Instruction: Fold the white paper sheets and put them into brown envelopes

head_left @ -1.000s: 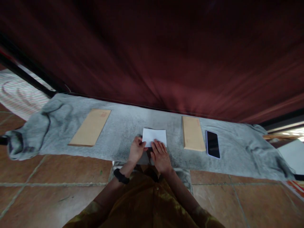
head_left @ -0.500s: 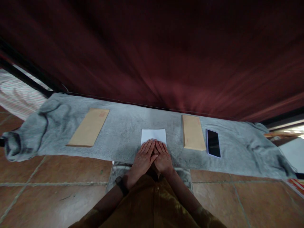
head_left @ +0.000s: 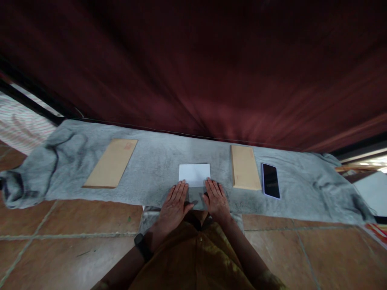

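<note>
A folded white paper (head_left: 194,174) lies on a grey cloth (head_left: 154,161) spread over the floor. My left hand (head_left: 174,200) rests flat on the cloth just below the paper's left corner, fingers stretched out. My right hand (head_left: 215,196) lies flat below the paper's right corner, fingers also extended. Both hands hold nothing; their fingertips reach the paper's near edge. A black band sits on my left wrist.
A brown envelope (head_left: 111,162) lies on the cloth to the left, another brown envelope (head_left: 244,172) to the right, with a dark phone (head_left: 270,180) beside it. A dark red curtain (head_left: 193,68) hangs behind. Brown floor tiles (head_left: 60,237) lie in front.
My hands were pressed together on the paper's near edge; they have slid apart, left and right, and now lie flat beside its lower corners. The paper lies flatter.
</note>
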Available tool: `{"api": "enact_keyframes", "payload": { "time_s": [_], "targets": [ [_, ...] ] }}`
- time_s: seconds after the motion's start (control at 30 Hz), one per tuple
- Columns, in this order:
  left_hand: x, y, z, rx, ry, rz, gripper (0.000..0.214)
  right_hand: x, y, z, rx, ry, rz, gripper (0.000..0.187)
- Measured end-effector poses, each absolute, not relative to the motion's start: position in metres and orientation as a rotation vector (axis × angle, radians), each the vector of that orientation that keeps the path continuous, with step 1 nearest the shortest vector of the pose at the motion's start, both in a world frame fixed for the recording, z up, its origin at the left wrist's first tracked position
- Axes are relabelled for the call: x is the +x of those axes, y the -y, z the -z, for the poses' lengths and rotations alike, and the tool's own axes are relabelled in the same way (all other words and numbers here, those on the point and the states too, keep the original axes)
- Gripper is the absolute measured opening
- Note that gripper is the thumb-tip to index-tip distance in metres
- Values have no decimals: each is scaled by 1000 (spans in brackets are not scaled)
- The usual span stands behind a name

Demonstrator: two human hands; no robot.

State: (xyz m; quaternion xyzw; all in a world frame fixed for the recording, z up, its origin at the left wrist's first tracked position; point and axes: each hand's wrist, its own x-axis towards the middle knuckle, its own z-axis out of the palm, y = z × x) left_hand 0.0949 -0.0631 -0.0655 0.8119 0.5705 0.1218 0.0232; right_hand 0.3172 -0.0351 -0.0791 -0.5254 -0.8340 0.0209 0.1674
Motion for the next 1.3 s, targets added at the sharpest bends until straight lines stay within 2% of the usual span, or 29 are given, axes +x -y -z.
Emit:
{"api": "enact_keyframes", "payload": {
  "time_s": [0.27, 0.63, 0.93, 1.3],
  "targets": [
    [100, 58, 56, 2482, -1785, -430, 64, 318, 35, 78, -1495, 2365, -46, 58],
    [137, -6, 57, 2470, -1658, -411, 50, 317, 31, 76, -1547, 2350, -120, 49],
    [138, -9, 67, 2480, -1694, -335, 57, 296, -11, 76, -1536, 2349, -151, 50],
    [134, -9, 65, 2497, -1737, -301, 55, 308, -38, 82, -1549, 2366, -147, 51]
  ]
}}
